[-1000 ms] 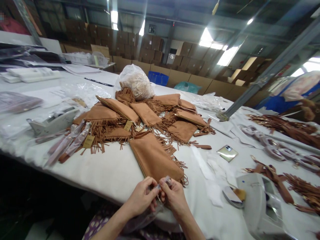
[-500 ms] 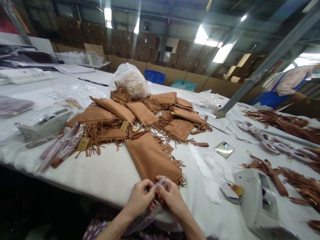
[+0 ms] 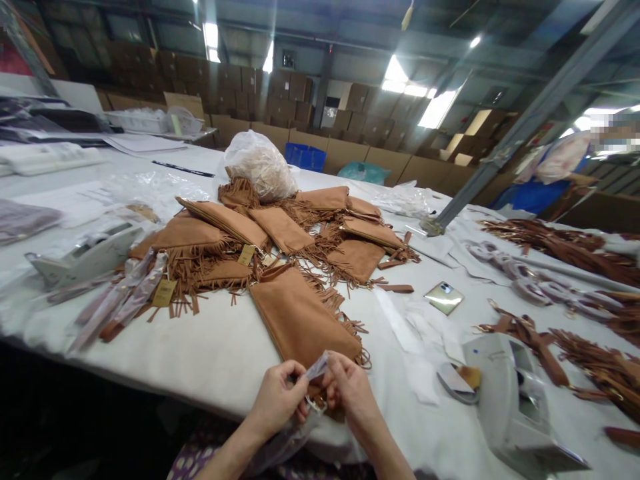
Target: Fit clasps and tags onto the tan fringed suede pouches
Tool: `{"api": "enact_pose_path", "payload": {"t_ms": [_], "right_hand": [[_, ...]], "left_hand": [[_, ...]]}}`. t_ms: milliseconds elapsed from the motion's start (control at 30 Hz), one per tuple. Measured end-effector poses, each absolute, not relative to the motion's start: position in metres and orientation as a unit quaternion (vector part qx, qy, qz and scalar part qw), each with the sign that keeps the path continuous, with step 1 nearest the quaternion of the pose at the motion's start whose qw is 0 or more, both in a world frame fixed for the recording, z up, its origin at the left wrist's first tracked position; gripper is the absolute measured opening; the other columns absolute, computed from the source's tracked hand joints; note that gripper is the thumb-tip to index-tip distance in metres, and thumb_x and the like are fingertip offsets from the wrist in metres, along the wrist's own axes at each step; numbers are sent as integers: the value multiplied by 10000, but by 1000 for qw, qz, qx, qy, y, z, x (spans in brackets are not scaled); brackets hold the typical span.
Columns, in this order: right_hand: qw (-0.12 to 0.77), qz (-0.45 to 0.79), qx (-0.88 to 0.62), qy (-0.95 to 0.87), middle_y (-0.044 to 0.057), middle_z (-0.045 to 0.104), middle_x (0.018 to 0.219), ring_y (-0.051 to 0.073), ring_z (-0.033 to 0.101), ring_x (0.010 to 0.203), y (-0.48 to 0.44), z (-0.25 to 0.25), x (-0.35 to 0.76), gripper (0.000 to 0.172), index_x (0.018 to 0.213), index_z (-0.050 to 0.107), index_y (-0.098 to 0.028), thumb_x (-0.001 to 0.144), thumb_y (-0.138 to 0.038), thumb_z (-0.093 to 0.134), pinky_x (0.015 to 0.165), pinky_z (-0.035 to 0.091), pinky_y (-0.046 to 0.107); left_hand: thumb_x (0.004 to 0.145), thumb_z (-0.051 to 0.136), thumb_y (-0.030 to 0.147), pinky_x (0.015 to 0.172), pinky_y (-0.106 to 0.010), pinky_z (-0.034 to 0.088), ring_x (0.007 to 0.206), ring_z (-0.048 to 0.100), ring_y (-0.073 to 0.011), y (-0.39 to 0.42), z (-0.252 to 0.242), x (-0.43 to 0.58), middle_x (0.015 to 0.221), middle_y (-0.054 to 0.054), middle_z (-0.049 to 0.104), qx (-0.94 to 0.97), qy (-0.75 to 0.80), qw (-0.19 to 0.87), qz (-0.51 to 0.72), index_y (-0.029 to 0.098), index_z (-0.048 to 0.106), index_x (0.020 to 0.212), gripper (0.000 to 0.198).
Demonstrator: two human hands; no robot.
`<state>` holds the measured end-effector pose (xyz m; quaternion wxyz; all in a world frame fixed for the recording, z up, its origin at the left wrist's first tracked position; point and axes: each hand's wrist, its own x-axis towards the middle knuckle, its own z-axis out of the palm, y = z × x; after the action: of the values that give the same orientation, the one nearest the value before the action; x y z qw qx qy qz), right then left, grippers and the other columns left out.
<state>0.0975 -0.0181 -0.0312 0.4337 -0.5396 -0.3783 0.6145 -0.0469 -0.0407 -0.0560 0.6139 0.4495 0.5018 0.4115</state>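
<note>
My left hand [image 3: 278, 399] and my right hand [image 3: 351, 390] meet at the near edge of the white table [image 3: 210, 353]. Both pinch a small clear plastic sleeve [image 3: 317, 367] between fingertips, and a metal ring [image 3: 316, 405] with a brown strap end shows just below it. More clear plastic hangs under my left wrist. Directly beyond my hands lies a tan suede fringed bag [image 3: 300, 317], flat on the table. Behind it spreads a heap of similar fringed bags [image 3: 280, 230] with paper tags.
A stuffed plastic bag [image 3: 259, 165] tops the heap. Wrapped straps [image 3: 125, 300] and a tape dispenser [image 3: 85, 253] lie left; another dispenser [image 3: 510, 400], a phone [image 3: 443, 297] and brown straps [image 3: 590, 360] lie right. Another person's sleeve [image 3: 560, 160] shows far right.
The clear sleeve has been pulled up slightly between my fingertips, and the metal ring now shows below it. My hands stay at the table edge.
</note>
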Motion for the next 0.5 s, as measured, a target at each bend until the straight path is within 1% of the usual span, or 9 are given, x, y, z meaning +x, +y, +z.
{"api": "enact_pose_path", "payload": {"t_ms": [67,133,200,300,433,500], "right_hand": [[383,615,-532,-438,-66,538,452,60,419,329,-23,-31,94,414,787,608,-153,641,-520,730,337,316,176],[379,608,-530,-453,-67,515,431,57,416,343,-25,-33,90,371,653,578,-155,640,-488,740,353,322,178],[390,610,-530,-442,-59,511,425,55,412,350,-25,-35,87,386,577,545,-156,659,-488,725,363,325,184],[394,624,-522,-428,-58,504,410,59,404,342,-25,-38,82,394,574,544,-157,670,-500,712,369,322,194],[389,620,-522,-439,-52,522,415,68,416,337,-28,-38,80,396,591,568,-157,656,-520,710,371,326,202],[388,598,-536,-453,-47,553,449,86,455,361,-28,-32,97,372,692,623,-155,667,-518,700,387,357,212]], "left_hand": [[801,559,502,357,-205,435,344,554,-143,-41,-57,-48,422,22,588,455,493,617,413,172,534,774,332],[808,555,497,383,-209,464,374,572,-141,-41,-58,-49,459,14,608,455,479,627,413,168,533,783,330],[807,559,499,418,-220,497,414,598,-145,-40,-59,-50,502,4,631,448,469,641,410,168,527,795,333],[790,580,507,438,-229,515,445,617,-152,-37,-59,-50,528,3,644,436,474,648,406,177,506,799,339],[769,574,556,403,-228,491,400,589,-152,-39,-58,-48,494,14,621,442,500,624,406,185,496,755,380],[742,584,588,394,-229,480,384,579,-157,-44,-59,-47,462,23,603,446,516,616,395,187,503,744,409]]}}
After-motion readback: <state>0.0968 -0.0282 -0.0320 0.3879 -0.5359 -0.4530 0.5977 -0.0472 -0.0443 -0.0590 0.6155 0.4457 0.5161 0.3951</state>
